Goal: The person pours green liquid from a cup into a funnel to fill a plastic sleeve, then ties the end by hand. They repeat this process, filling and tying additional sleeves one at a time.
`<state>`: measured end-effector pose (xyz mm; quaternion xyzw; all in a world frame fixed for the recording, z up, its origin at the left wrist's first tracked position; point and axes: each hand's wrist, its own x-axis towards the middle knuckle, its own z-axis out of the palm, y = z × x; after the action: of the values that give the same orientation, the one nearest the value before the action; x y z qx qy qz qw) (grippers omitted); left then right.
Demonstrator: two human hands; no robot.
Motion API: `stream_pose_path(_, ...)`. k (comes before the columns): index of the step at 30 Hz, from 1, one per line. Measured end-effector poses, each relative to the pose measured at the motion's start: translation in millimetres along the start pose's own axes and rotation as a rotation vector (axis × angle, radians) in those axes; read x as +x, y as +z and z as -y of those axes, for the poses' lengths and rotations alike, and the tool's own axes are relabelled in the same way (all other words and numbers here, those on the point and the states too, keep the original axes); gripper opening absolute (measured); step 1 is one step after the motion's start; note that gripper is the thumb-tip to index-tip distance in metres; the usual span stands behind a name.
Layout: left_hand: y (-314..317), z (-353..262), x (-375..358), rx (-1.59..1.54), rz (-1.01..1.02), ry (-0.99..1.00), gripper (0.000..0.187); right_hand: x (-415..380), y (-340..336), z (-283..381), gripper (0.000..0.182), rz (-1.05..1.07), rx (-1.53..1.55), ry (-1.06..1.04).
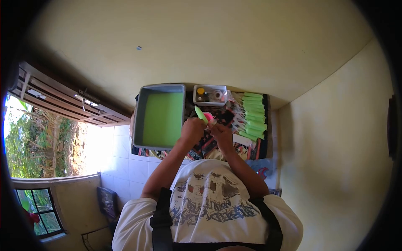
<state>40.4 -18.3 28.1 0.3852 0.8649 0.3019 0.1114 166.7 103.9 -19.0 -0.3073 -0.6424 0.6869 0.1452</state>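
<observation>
My left hand (193, 130) is closed round a slim plastic bag filled with green liquid (200, 113), whose rounded end points up and to the left. Close beside it, the fingers of my right hand (221, 133) are pinched together at the bag's near end; what they grip is too small to make out. A bright pink round thing (208, 116) shows just beyond the fingertips, overlapping the bag in this view. To the left of my hands stands a large grey tub (183, 98) holding green liquid (163, 119).
Several filled green bags (254, 113) lie in a row on the right of the patterned cloth (207, 147). A white container (210, 87) with a yellow-capped jar (201, 90) stands at the back, by the wall. An open doorway is at left.
</observation>
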Motion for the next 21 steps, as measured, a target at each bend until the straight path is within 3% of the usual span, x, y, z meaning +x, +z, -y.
stream_pose_path(1, -9, -12, 2, 0.023, 0.085, 0.035, 0.014, -3, -3, 8, 0.032, -0.046, -0.040, 0.022)
stream_pose_path(4, -19, -38, 15, 0.377, 0.200, 0.098, 0.012, -2, -6, 8, 0.029, -0.216, -0.143, -0.392)
stream_pose_path(7, -19, -57, 25, 0.484, 0.168, 0.320, 0.013, 2, -18, 12, 0.026, -0.340, -0.290, -0.721)
stream_pose_path(11, -16, -72, 24, 0.357, 0.018, 0.581, 0.019, 10, -46, 0, 0.025, -0.244, -0.087, -0.138)
stream_pose_path(15, -6, -73, 19, 0.156, -0.085, 0.755, 0.023, 9, -74, 0, 0.030, -0.011, 0.380, 0.061)
stream_pose_path(18, 10, -72, 23, 0.014, -0.151, 0.804, 0.020, 3, -77, 19, 0.031, -0.131, 0.495, -0.025)
stream_pose_path(21, 21, -76, 26, -0.087, -0.195, 0.757, 0.016, 5, -89, 8, 0.033, -0.108, 0.326, 0.006)
